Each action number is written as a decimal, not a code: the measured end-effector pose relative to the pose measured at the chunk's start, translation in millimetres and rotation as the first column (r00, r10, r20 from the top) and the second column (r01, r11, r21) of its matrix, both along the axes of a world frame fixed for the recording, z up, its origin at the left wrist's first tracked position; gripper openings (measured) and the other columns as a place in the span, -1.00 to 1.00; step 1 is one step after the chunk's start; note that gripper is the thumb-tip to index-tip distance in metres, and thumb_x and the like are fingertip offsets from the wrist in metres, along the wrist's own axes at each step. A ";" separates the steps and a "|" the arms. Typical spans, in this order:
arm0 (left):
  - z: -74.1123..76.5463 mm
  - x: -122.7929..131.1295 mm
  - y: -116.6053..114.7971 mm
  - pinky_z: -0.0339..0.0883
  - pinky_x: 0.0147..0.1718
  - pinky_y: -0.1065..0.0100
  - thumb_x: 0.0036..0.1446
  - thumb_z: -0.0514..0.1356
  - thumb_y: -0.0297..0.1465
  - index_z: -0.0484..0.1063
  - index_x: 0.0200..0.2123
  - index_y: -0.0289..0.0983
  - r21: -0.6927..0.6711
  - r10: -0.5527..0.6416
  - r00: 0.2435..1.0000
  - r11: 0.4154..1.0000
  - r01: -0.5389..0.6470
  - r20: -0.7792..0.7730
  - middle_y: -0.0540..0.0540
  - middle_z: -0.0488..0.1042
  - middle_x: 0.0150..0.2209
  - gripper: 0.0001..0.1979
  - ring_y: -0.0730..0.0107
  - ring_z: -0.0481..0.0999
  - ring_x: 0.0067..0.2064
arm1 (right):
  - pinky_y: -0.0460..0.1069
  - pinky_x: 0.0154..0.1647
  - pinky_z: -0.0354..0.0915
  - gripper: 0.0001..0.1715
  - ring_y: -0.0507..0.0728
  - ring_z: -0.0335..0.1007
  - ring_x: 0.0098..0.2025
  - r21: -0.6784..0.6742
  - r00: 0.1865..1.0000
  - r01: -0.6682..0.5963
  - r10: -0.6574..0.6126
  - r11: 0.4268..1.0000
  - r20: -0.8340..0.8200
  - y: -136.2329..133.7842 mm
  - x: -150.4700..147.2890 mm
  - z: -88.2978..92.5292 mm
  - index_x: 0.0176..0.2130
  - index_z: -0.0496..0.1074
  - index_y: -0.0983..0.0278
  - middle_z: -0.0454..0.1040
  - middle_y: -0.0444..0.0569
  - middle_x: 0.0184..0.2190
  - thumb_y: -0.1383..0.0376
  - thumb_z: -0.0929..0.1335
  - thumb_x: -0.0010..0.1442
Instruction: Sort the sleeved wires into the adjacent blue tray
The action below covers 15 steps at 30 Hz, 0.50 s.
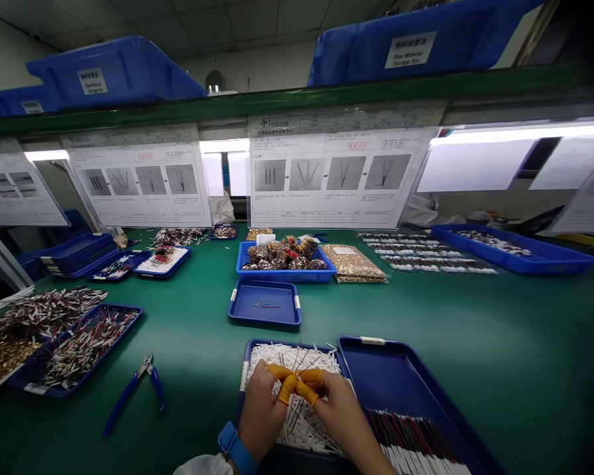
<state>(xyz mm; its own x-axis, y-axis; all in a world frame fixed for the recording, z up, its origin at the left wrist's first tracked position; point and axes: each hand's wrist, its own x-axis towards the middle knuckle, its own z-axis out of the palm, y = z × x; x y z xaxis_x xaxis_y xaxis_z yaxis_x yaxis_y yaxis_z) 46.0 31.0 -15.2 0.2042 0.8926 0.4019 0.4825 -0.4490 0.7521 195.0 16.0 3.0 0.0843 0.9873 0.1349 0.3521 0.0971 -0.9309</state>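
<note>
Both hands wear yellow finger cots and meet above a blue tray (245,369) filled with short white tubes (321,425). My left hand (264,406), with a blue band at its wrist, pinches a few thin wires (294,417) between thumb and forefinger. Close against it, my right hand (339,402) is closed on the same wires in a pinch. Loose wire ends fan out above and below the fingertips; where the wires meet is hidden by the fingers.
To the right, a blue tray (391,369) holds rows of wires with white ends (416,442). Blue-handled cutters (138,382) lie at left, near a tray of wire pieces (89,343). Ahead are a small tray (264,313) and a bin of bundled parts (287,254).
</note>
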 end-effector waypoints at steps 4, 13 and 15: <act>3.0 0.0 0.0 0.39 -0.18 0.08 0.10 0.10 -0.50 0.48 -0.32 -0.26 -0.005 -0.001 1.000 1.000 0.001 -0.011 -0.15 0.53 -0.32 -0.85 0.11 0.48 -0.20 | 0.09 -0.43 0.39 -0.86 0.27 0.52 -0.48 -0.017 0.986 0.085 -0.086 0.996 -0.142 0.9 8.6 3.3 -0.53 0.57 0.29 0.61 0.05 -0.56 0.26 0.47 -0.18; 8.1 0.4 -0.1 0.35 -0.16 -0.02 0.11 0.10 -0.52 0.47 -0.29 -0.29 -0.008 -0.017 0.998 1.000 0.017 -0.057 -0.18 0.54 -0.30 -0.84 0.05 0.49 -0.19 | 0.16 -0.22 0.46 -0.56 0.29 0.57 -0.29 -0.044 0.835 0.256 -0.244 0.966 -0.493 5.2 14.2 1.9 -0.31 0.46 0.28 0.63 0.05 -0.40 0.08 0.50 -0.17; 8.5 0.4 -0.1 0.37 -0.19 0.02 0.11 0.10 -0.54 0.48 -0.29 -0.28 -0.005 -0.017 0.998 1.000 0.017 -0.063 -0.18 0.54 -0.30 -0.83 0.07 0.48 -0.20 | 0.17 -0.15 0.44 -0.53 0.28 0.57 -0.28 -0.051 0.800 0.284 -0.266 0.958 -0.537 4.7 13.9 2.9 -0.29 0.44 0.27 0.63 0.03 -0.38 0.07 0.51 -0.16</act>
